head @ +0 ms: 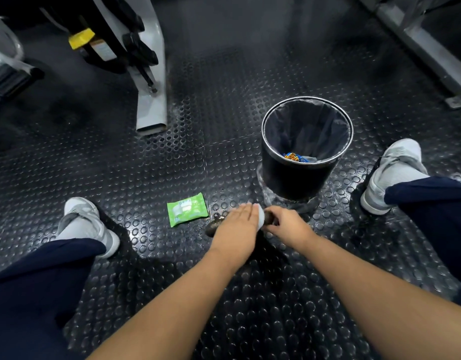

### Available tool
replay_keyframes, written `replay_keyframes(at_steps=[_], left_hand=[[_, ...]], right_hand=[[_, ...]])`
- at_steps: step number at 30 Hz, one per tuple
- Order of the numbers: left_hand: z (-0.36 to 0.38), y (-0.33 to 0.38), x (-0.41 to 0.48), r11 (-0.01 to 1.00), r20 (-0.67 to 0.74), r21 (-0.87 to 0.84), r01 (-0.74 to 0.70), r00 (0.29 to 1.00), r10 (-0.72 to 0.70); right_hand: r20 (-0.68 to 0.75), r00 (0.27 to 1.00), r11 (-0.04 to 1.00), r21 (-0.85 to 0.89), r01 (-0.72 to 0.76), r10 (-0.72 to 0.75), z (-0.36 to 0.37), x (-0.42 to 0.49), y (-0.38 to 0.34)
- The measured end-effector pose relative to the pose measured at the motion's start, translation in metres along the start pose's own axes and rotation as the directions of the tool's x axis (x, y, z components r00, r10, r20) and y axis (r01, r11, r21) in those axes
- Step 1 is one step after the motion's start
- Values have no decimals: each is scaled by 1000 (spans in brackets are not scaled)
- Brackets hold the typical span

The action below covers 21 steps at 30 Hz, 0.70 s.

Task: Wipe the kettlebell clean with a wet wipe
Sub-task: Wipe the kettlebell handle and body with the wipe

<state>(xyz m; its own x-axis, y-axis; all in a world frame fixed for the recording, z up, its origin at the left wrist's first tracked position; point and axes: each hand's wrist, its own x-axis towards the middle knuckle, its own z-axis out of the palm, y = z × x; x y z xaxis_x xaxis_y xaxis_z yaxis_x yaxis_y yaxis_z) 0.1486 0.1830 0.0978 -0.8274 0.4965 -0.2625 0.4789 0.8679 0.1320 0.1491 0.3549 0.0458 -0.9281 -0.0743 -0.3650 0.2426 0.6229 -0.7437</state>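
Floor [172, 165]: black rubber matting with raised round studs, glossy under overhead light, seams between tiles visible. Setting: gym, machines round the edges.

Trousers [42, 276]: navy, both legs spread wide at the lower corners, bare forearms reaching forward between them.

Left hand [237, 226]: back upward, fingers nearly straight and together, pressing on the wipe; thumb hidden.

Wipe [261, 216]: white, bunched, lying on the kettlebell handle under the left fingertips.

Right hand [286, 226]: just right of the wipe, fingers curled round the handle's right end.

Kettlebell [214, 226]: dark, standing on the floor between the legs, mostly covered by both hands; only the handle's left bend and a short piece beside the wipe show.

Pack [187, 209]: green wet-wipe pack with a white flap, flat on the floor just left of the kettlebell. Print too small to read.

Shoes: grey, left [86, 224], right [395, 175], soles on the floor.

Bin [289, 183]: round, black, pale rim, dark liner [307, 126]; stands just beyond the hands. Wrappers [295, 157] in blue and orange at the bottom, lettering illegible.

Frame [152, 105]: grey machine leg, far left, foot on the floor. Yellow tag [81, 38] and an orange-white label [100, 49] above it, text unreadable.

Second grey frame [419, 42]: far right.
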Motion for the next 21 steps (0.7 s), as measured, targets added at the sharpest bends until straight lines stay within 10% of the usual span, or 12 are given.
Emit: replay_keyframes(at_steps=[21], left_hand=[[3,-87,-36,973,47,-228,36,999,-26]], right_hand=[[13,1000,999,39,-1,1,0,1,5]])
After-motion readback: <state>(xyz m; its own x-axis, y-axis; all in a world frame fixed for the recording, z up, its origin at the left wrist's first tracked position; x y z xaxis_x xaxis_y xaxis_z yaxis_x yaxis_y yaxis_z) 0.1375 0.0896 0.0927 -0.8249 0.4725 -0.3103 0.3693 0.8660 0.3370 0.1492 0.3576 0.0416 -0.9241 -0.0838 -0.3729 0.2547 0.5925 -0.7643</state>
